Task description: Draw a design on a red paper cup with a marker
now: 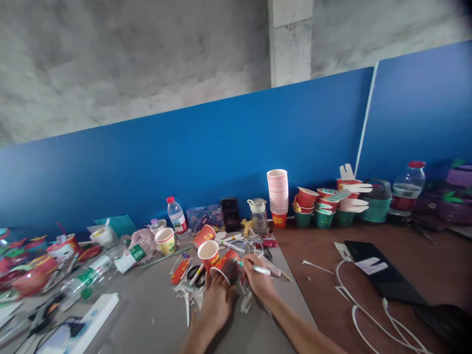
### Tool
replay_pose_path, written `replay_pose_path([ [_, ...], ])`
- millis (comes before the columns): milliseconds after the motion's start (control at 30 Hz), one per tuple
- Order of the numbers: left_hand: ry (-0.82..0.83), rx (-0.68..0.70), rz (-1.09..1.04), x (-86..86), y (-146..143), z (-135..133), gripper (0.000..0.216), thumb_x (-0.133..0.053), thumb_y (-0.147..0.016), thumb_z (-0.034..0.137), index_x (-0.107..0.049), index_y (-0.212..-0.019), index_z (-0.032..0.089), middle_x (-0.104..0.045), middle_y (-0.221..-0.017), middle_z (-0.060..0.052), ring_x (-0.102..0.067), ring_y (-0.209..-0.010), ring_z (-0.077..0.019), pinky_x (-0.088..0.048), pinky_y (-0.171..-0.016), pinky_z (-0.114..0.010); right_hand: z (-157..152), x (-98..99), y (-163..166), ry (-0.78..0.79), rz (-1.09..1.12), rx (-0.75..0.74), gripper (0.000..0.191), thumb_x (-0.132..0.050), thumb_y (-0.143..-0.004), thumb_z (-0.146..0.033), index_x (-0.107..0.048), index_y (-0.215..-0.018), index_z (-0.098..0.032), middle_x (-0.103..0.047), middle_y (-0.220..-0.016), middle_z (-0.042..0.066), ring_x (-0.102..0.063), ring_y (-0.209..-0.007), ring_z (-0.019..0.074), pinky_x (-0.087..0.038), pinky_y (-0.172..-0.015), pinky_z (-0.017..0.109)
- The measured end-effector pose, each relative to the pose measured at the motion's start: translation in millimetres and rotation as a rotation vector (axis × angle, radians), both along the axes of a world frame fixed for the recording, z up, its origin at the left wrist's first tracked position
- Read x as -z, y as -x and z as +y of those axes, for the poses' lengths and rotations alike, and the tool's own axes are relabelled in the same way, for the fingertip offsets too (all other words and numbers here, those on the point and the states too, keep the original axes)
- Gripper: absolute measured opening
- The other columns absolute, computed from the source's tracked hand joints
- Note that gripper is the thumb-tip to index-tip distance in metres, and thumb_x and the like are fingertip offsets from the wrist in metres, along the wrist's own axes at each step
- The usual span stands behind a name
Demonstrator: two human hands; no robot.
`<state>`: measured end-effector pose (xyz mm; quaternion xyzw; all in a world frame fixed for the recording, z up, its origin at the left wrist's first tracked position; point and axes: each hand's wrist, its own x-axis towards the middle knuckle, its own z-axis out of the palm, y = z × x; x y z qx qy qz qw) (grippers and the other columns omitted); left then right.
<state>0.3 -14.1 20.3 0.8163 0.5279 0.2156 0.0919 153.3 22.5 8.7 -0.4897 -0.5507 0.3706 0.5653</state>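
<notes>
A red paper cup lies tilted on its side, its white-rimmed mouth toward me. My left hand grips it, with fingers reaching into the mouth. My right hand is closed around a white marker with a green tip. That tip is at the cup's side, where a dark patch shows; whether it touches I cannot tell. Just behind stands another red paper cup, upright, and a third red cup leans over. Black-handled scissors and white paper scraps lie by my left hand.
A tall stack of paper cups stands against the blue partition. Right of it are decorated red and green cups. Plastic bottles lie at the left. A dark phone-like slab and a white cable are on the brown tabletop.
</notes>
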Motion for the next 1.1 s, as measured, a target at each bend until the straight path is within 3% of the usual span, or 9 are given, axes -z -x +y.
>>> replay_pose_path([
  [133, 0.004, -0.078, -0.048, 0.4, 1, 1, 0.039, -0.029, -0.09, 0.029, -0.049, -0.124, 0.027, -0.055, -0.127, -0.006, -0.036, -0.126, -0.024, -0.002, -0.107, -0.056, -2, -1.4, 5, 0.036, 0.07, -0.032, 0.018, -0.041, -0.074, -0.03, -0.049, -0.062, -0.02, -0.047, -0.041, -0.003, -0.043, -0.04, 0.0138, -0.034, -0.046, 0.026],
  [233, 0.022, -0.114, -0.088, 4.6, 1, 4, 0.041, -0.025, -0.092, 0.031, -0.051, -0.121, 0.023, -0.057, -0.124, -0.008, -0.038, -0.125, -0.0231, 0.0, -0.108, -0.055, -1, -2.0, 4, 0.044, 0.076, -0.021, 0.018, -0.041, -0.073, -0.03, -0.049, -0.061, -0.02, -0.047, -0.041, -0.003, -0.044, -0.04, 0.0138, -0.034, -0.047, 0.026],
  [400, 0.057, -0.199, -0.201, 11.2, 1, 8, 0.039, -0.027, -0.09, 0.03, -0.05, -0.117, 0.014, -0.061, -0.116, -0.013, -0.047, -0.118, -0.0248, -0.015, -0.107, -0.052, 0, -1.9, 3, 0.043, 0.05, -0.043, 0.018, -0.041, -0.075, -0.031, -0.051, -0.064, -0.02, -0.047, -0.041, -0.003, -0.044, -0.041, 0.0143, -0.035, -0.047, 0.027],
  [500, 0.037, -0.205, -0.295, 12.2, 1, 8, 0.036, -0.03, -0.089, 0.035, -0.054, -0.109, 0.017, -0.062, -0.112, -0.011, -0.051, -0.112, -0.0233, -0.022, -0.105, -0.048, 0, -0.9, 2, 0.041, 0.045, -0.041, 0.018, -0.04, -0.075, -0.031, -0.052, -0.065, -0.02, -0.048, -0.042, -0.003, -0.044, -0.042, 0.0142, -0.035, -0.048, 0.027],
  [667, 0.127, -0.279, -0.419, 12.5, 3, 9, 0.044, -0.023, -0.087, 0.043, -0.059, -0.08, 0.02, -0.067, -0.088, -0.007, -0.058, -0.095, -0.0216, -0.025, -0.104, -0.046, 1, 0.7, 3, 0.043, 0.013, -0.065, 0.019, -0.041, -0.074, -0.03, -0.052, -0.063, -0.019, -0.048, -0.043, -0.003, -0.043, -0.041, 0.0133, -0.033, -0.047, 0.026],
  [767, 0.118, -0.31, -0.464, 11.4, 3, 10, 0.047, -0.023, -0.084, 0.049, -0.059, -0.078, 0.019, -0.067, -0.084, -0.008, -0.058, -0.093, -0.0228, -0.029, -0.102, -0.045, 0, 1.1, 4, 0.027, -0.013, -0.069, 0.018, -0.043, -0.073, -0.029, -0.054, -0.063, -0.018, -0.05, -0.044, -0.002, -0.045, -0.043, 0.0132, -0.033, -0.048, 0.025],
  [967, 0.092, -0.316, -0.447, 8.5, -1, 9, 0.047, -0.024, -0.083, 0.05, -0.057, -0.07, 0.02, -0.066, -0.075, -0.008, -0.06, -0.086, -0.0247, -0.035, -0.094, -0.045, 6, 8.9, 1, 0.093, 0.164, -0.069, 0.017, -0.047, -0.072, -0.03, -0.056, -0.065, -0.018, -0.049, -0.041, -0.003, -0.037, -0.037, 0.0118, -0.026, -0.042, 0.025],
  [1100, 0.086, -0.244, -0.39, 10.9, -3, 7, 0.043, -0.026, -0.086, 0.045, -0.06, -0.079, 0.02, -0.067, -0.084, -0.007, -0.059, -0.088, -0.0214, -0.04, -0.09, -0.037, 9, 13.0, -1, 0.053, 0.351, -0.098, 0.017, -0.056, -0.07, -0.034, -0.06, -0.068, -0.018, -0.052, -0.048, -0.002, -0.044, -0.045, 0.0128, -0.031, -0.048, 0.025],
])
